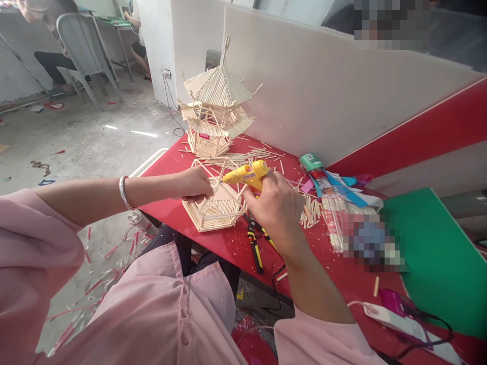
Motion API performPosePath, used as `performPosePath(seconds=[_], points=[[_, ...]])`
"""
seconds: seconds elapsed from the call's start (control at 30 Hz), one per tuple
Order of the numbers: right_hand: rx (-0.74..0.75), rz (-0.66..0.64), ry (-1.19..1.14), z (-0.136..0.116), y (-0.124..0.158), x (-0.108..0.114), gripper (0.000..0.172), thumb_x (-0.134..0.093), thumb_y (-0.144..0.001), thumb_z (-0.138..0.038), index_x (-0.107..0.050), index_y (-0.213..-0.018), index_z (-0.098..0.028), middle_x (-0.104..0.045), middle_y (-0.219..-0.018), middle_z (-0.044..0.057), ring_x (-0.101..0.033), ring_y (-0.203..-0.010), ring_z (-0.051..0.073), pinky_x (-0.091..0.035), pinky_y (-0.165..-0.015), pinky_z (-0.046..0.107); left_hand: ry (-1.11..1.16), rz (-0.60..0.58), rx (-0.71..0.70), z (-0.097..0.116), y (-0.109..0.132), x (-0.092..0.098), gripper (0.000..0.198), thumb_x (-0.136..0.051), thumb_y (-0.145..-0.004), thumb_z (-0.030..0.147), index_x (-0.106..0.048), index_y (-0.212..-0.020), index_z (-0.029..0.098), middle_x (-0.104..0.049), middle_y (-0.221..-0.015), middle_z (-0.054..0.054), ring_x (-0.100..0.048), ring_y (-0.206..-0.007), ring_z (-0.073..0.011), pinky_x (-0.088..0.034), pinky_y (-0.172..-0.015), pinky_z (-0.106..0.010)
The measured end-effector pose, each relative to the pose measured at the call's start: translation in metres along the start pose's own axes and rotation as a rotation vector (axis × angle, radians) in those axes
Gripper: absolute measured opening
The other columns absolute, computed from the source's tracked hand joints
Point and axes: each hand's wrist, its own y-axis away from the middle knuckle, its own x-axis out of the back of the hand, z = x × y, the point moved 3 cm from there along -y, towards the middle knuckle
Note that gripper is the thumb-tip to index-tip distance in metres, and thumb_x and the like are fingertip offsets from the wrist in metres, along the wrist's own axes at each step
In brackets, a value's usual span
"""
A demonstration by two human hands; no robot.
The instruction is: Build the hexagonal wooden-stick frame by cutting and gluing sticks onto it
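A yellow hot glue gun (247, 174) is gripped in my right hand (277, 203), its nozzle pointing left toward my other hand. My left hand (195, 185) is closed just beyond the nozzle, over a six-sided frame of wooden sticks (218, 220); a stick seems pinched in it, though the fingers hide most of it. The frame has a flat base of laid sticks with upright sticks around the rim. Behind it stands a pagoda model (218, 101) of the same sticks, with tiered roofs. Yellow-and-black pliers (255, 248) lie under my right hand.
Loose sticks (251, 157) are strewn over the red table (228, 253). To the right are a green can (311, 162), bagged sticks (334, 223), a green board (437, 258) and a white power strip (395, 319). A grey chair (81, 45) and seated people are farther back.
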Motion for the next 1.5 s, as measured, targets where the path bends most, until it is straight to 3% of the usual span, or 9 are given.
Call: performPosePath(seconds=[1.23,1.5], points=[[-0.022,-0.091,0.041,-0.0046,-0.0003,-0.0031,0.015,-0.052,-0.081,-0.026,-0.056,-0.090,-0.014,-0.064,-0.087,0.009,-0.056,-0.066,0.017,-0.017,-0.053,0.029,0.074,-0.013,-0.026,-0.0007,0.0013,-0.0002,0.021,-0.057,-0.068,0.013,-0.052,-0.049,0.017,-0.053,-0.042,0.001,-0.041,-0.032,-0.0087,-0.028,-0.035,-0.023],[-0.016,-0.042,0.041,-0.0025,0.0017,-0.0029,0.015,-0.053,-0.082,-0.025,-0.056,-0.091,-0.014,-0.064,-0.088,0.009,-0.057,-0.068,0.018,-0.019,-0.054,0.029,0.040,-0.023,-0.036,-0.0041,-0.0042,-0.0019,0.017,-0.058,-0.067,0.015,-0.055,-0.050,0.017,-0.054,-0.042,0.000,-0.042,-0.032,-0.0094,-0.030,-0.034,-0.024]])
